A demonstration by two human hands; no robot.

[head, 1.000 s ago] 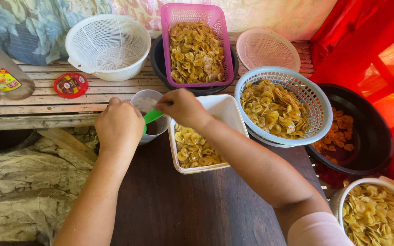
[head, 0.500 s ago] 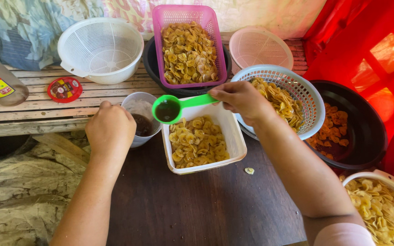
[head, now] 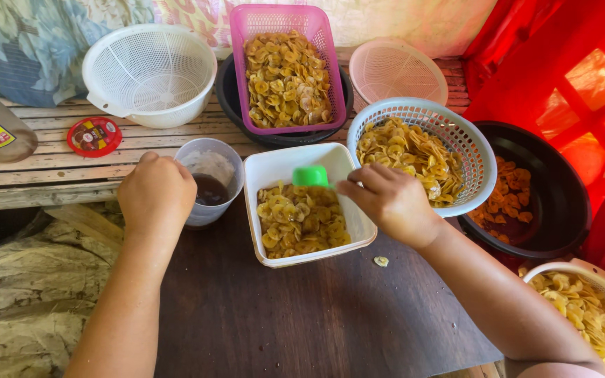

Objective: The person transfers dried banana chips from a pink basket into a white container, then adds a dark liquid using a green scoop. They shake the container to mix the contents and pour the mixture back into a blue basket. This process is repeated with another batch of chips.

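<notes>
Reaching from the right, the right hand (head: 393,199) pinches a green scoop (head: 311,176), tipped over the white tub (head: 274,168) of banana chips (head: 301,220) at the dark table's (head: 302,315) back edge. Fingers curled, the left hand (head: 157,192) grips the small white cup (head: 213,162) beside the tub.

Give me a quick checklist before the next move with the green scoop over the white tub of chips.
1. Right hand grips small green plastic scoop: ok.
2. Scoop over rectangular white plastic tub: ok.
3. Yellow banana chips in tub: ok.
4. Left hand steadies small white cup of dark liquid: ok.
5. Scoop contents: cannot tell.
6. Nothing spilled: not ok, one stray chip lies on the dark wooden table.
</notes>
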